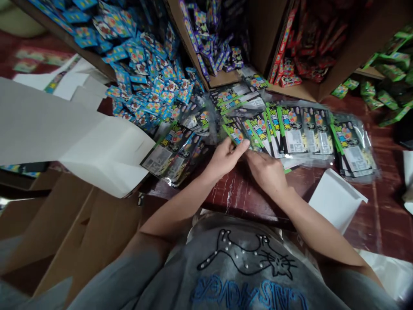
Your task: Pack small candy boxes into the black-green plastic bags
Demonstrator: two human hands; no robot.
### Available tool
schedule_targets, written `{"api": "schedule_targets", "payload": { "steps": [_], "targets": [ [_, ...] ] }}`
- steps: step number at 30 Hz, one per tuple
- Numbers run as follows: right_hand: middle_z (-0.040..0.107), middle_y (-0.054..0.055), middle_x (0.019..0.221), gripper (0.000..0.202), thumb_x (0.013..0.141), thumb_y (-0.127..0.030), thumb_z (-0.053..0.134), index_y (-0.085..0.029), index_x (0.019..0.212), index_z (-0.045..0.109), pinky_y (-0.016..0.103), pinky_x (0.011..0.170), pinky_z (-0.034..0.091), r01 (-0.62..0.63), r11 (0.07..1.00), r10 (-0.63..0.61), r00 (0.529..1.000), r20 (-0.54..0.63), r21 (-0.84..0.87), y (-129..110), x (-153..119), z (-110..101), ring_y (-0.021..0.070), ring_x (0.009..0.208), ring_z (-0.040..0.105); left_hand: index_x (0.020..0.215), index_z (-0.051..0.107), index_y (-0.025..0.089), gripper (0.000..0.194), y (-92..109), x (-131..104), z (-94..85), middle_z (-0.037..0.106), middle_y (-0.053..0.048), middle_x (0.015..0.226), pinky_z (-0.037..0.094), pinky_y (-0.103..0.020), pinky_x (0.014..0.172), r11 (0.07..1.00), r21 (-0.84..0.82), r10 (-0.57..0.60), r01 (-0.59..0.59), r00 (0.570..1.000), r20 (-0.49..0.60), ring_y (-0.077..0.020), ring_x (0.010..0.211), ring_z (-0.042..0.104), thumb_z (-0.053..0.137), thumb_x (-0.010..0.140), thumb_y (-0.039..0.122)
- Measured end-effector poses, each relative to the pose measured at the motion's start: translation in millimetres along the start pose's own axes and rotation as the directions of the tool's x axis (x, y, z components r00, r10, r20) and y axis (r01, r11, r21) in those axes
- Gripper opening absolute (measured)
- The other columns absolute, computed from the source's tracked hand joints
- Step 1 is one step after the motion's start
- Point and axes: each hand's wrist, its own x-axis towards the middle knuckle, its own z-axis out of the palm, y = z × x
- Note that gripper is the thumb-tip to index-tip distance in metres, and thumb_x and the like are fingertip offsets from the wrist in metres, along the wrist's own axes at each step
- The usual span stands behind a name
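My left hand (pixel 226 157) is closed, thumb and fingers pinching the near edge of a green-and-black printed packet (pixel 236 132). Beside it on the right, my right hand (pixel 266 170) has its fingers curled under or against the same packet's lower edge; what its fingertips hold is hidden. Overlapping clear packets (pixel 293 129) with green strips fan out to the right of my hands. Another stack of dark packets (pixel 167 153) lies to the left of my left forearm.
Cardboard boxes hold blue sachets (pixel 158 82), purple sachets (pixel 222 54), red sachets (pixel 290 71) and green sachets (pixel 387 97). White card (pixel 106 146) covers the left; a white paper piece (pixel 337 200) lies right, on the dark red table (pixel 226 193).
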Motion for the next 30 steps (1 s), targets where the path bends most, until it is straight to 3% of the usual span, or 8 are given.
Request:
{"api": "schedule_targets", "payload": {
  "steps": [6,10,14,18,22,26,28,30],
  "targets": [
    [0.081,0.009,0.132,0.044,0.111,-0.038,0.055,-0.019,0.148,0.066,0.038,0.104,0.066,0.118,0.862,-0.101,0.993,-0.061,0.492,0,-7,-15,0.0222,0.114,0.081,0.132,0.066,0.017,0.044,-20,9,-20.3,0.072,-0.016,0.139,0.046,-0.050,0.124,0.971,0.238,0.051,-0.031,0.996,-0.076,-0.0305,0.138,0.065,0.055,0.107,0.052],
    [0.068,0.014,0.153,0.047,0.111,-0.035,0.055,-0.018,0.154,0.059,0.048,0.123,0.054,0.299,0.853,-0.231,0.951,-0.206,0.427,7,8,-31,0.0253,0.144,0.064,0.137,0.064,0.018,0.048,-1,-9,-38.6,0.057,-0.019,0.158,0.029,-0.052,0.135,0.808,0.571,0.205,-0.148,0.978,-0.037,-0.0323,0.161,0.040,0.050,0.108,0.054],
    [0.064,0.017,0.154,0.043,0.110,-0.026,0.051,-0.018,0.151,0.059,0.053,0.125,0.052,0.363,0.880,-0.299,0.924,-0.237,0.305,4,20,-38,0.0288,0.148,0.059,0.109,0.069,0.016,0.046,32,-35,-42.5,0.076,-0.011,0.105,0.057,-0.038,0.098,0.770,0.588,0.217,-0.250,0.968,0.128,-0.0255,0.108,0.073,0.042,0.112,0.053],
    [0.075,0.015,0.126,0.031,0.106,-0.029,0.061,-0.019,0.135,0.066,0.051,0.106,0.061,0.401,0.886,-0.343,0.905,-0.252,0.234,1,14,-53,0.0301,0.123,0.071,0.093,0.067,0.017,0.042,52,-52,-44.5,0.066,0.000,0.075,0.045,-0.026,0.066,0.805,0.520,0.137,-0.285,0.942,0.306,-0.0141,0.068,0.060,0.045,0.111,0.048],
    [0.076,0.008,0.092,0.018,0.106,-0.034,0.062,-0.020,0.099,0.071,0.039,0.078,0.063,0.380,0.902,-0.374,0.925,-0.069,0.204,8,2,-81,0.0240,0.084,0.074,0.090,0.067,0.017,0.040,59,-59,-44.4,0.062,0.001,0.071,0.039,-0.025,0.062,0.847,0.481,0.026,-0.226,0.921,0.388,-0.0126,0.066,0.055,0.048,0.110,0.045],
    [0.081,0.009,0.108,0.026,0.108,-0.041,0.059,-0.022,0.104,0.076,0.039,0.090,0.064,0.350,0.801,-0.510,0.824,0.247,0.486,29,-10,-102,0.0236,0.101,0.078,0.100,0.074,0.016,0.041,54,-63,-40.3,0.073,-0.001,0.081,0.048,-0.026,0.063,0.930,0.358,-0.139,-0.084,0.821,0.554,-0.0157,0.072,0.064,0.081,0.088,0.055],
    [0.079,0.010,0.125,0.029,0.107,-0.047,0.060,-0.026,0.112,0.078,0.046,0.106,0.062,0.234,0.791,-0.437,0.863,0.255,0.565,36,-21,-97,0.0269,0.120,0.076,0.099,0.077,0.017,0.043,45,-65,-35.5,0.076,-0.003,0.083,0.052,-0.028,0.064,0.944,0.329,-0.170,-0.014,0.835,0.524,-0.0181,0.074,0.068,0.090,0.079,0.052],
    [0.078,0.011,0.130,0.030,0.103,-0.052,0.063,-0.028,0.115,0.077,0.053,0.111,0.059,0.069,0.817,-0.174,0.976,0.130,0.573,35,-34,-79,0.0297,0.124,0.074,0.093,0.078,0.017,0.034,34,-66,-28.5,0.077,-0.003,0.082,0.054,-0.028,0.064,0.956,0.289,-0.164,0.049,0.907,0.387,-0.0193,0.074,0.070,0.087,0.083,0.048]
  ]
}}
